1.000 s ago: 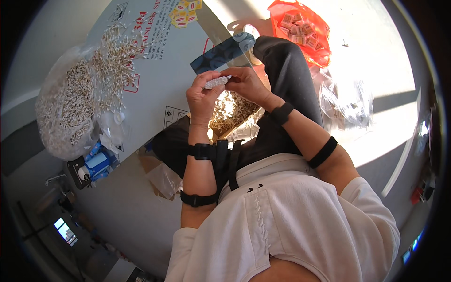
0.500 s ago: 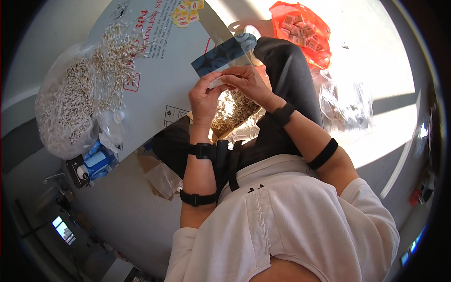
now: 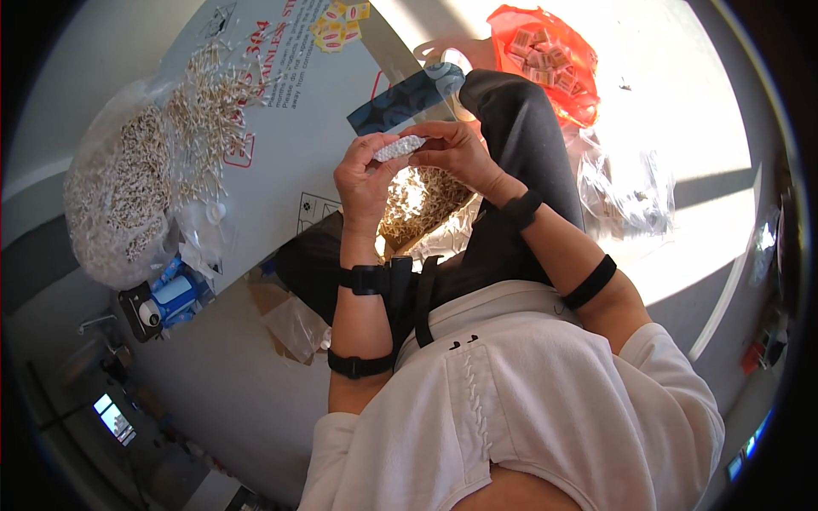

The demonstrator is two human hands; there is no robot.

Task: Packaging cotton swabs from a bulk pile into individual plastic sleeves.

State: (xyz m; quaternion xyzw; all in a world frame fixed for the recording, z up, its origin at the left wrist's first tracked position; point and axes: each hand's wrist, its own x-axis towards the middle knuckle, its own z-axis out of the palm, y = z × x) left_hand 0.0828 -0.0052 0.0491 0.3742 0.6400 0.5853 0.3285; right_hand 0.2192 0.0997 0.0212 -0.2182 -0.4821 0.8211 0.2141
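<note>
Both hands meet in front of me above my lap. My left hand [image 3: 365, 180] and my right hand [image 3: 456, 152] together pinch a small white bundle of short sticks [image 3: 399, 147], each at one end. Below the hands, in my lap, lies a heap of tan stick-like pieces [image 3: 419, 207] on clear plastic. A dark blue flat packet [image 3: 402, 98] lies just beyond the hands on a large white cardboard sheet [image 3: 281, 128].
A clear bag full of pale sticks [image 3: 119, 200] and a loose pile of them [image 3: 209, 111] sit at left. An orange bag of small packets [image 3: 545, 60] lies at top right, a clear plastic bag [image 3: 626, 192] at right, a blue tape dispenser [image 3: 166, 298] at lower left.
The white bundle has turned slightly between the fingers and both hands have shifted a little; otherwise nothing has moved.
</note>
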